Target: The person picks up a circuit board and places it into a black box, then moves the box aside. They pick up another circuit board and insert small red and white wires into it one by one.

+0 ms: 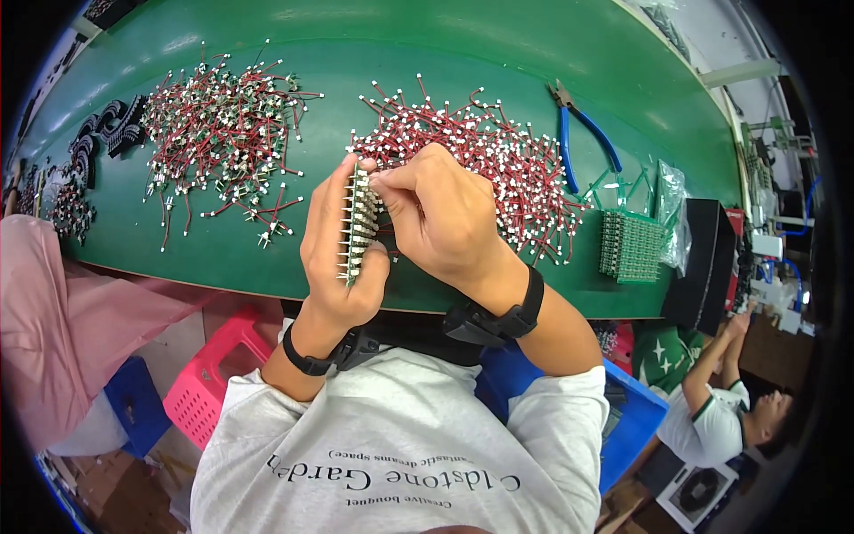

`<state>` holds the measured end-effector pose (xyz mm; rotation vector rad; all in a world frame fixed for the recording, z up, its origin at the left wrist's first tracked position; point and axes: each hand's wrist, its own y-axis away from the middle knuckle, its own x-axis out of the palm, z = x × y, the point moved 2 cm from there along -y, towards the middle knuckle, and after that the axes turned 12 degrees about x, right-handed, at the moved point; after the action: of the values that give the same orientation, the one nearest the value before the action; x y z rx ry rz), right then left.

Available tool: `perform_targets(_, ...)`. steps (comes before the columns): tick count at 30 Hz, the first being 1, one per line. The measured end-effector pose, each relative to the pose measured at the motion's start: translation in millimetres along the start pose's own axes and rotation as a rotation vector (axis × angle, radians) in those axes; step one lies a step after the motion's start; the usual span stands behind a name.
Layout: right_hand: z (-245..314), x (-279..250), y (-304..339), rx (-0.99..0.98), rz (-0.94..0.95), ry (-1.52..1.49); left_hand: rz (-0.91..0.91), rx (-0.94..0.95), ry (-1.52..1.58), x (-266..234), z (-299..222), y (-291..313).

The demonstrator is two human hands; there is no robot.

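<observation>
- Biggest thing in play, the green worktable [329,71], sweeping right across the view under everything being handled.
- Below its near edge on the left, a pink stool [213,383]; over on the right, a blue bin [636,418].
- Up on the table, the wide heap of red wires [525,169], tipped with white connectors, sprawls just beyond the right hand.
- Left of it, separated by bare green, sits the other heap [222,125]: red wires again, with green bits mixed in.
- At the right-hand end, a black box [698,258] by the table's edge, and just beside it a block of green boards [630,245].
- Here are the hands! Right hand [445,214]: thumb and index bent close together at the strip's far end; whether they grip anything, I cannot tell.
- Left hand [329,249]: curled firmly, fingers along one side, thumb on the other, holding the strip.
- Beyond the block, blue-handled cutters [564,147] lie with their jaws pointing away.
- And the centrepiece, the narrow green strip [358,222], held above the table's near edge, white connectors along its face, thin pins jutting leftward.
</observation>
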<state>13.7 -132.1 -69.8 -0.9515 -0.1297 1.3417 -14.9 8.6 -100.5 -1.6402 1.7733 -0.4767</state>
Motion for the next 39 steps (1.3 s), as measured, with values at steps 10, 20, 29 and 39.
perform_targets(10, -4.0, 2.6, 0.3, 0.046, 0.014, -0.058, 0.044, -0.036, 0.023, -0.2, -2.0, -1.0)
perform_targets(20, -8.5, -22.9, -16.5, 0.025, -0.093, 0.101, -0.408, -0.206, 0.428, -27.5, -13.6, 1.6)
perform_targets(29, -6.9, -21.2, -18.5, 0.216, 0.469, 0.176, -0.497, -0.339, 0.597, -64.6, 0.1, 21.6)
perform_targets(39, 26.1, 23.1, 17.1, 0.040, 0.747, 0.232, -0.503, -0.329, 0.658, -68.6, 10.4, 27.7)
